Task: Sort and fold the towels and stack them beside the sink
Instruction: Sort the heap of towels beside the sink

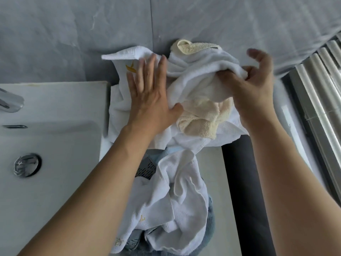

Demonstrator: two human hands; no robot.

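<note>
**Towels heaped beside the sink, both hands on the pile**

The towels sit in a loose heap on the narrow counter just to the right of the white ceramic sink [55,115], our landmark throughout. Nearest the sink lies a flat white terry towel with a yellow embroidered mark [121,85]; its far end runs up against the grey marbled wall [73,34] behind the sink. Our left hand [147,93] rests flat on this towel, fingers straight and spread, holding nothing; the thumb touches the bunched cloth beside it.

Farther from the sink we see a crumpled plain white towel [195,74] piled over a cream terry towel [201,119], whose looped corner also pokes out at the wall side of the heap. Our right hand [252,85] grips the far edge of the crumpled white towel, cloth pinched between thumb and curled fingers, while the index finger sticks up free.

In front of the heap, closer to us than the sink's rim, another rumpled white towel with faint gold lettering [175,200] drapes downward over blue fabric [210,222]; we cannot tell what that blue fabric is. A dark grey strip [239,182] runs along the far side of this towel from the sink, and beyond it stand ribbed metal slats [317,108].

The sink's chrome drain [27,165] shows in the basin, with the chrome tap [9,102] at its left edge.
</note>
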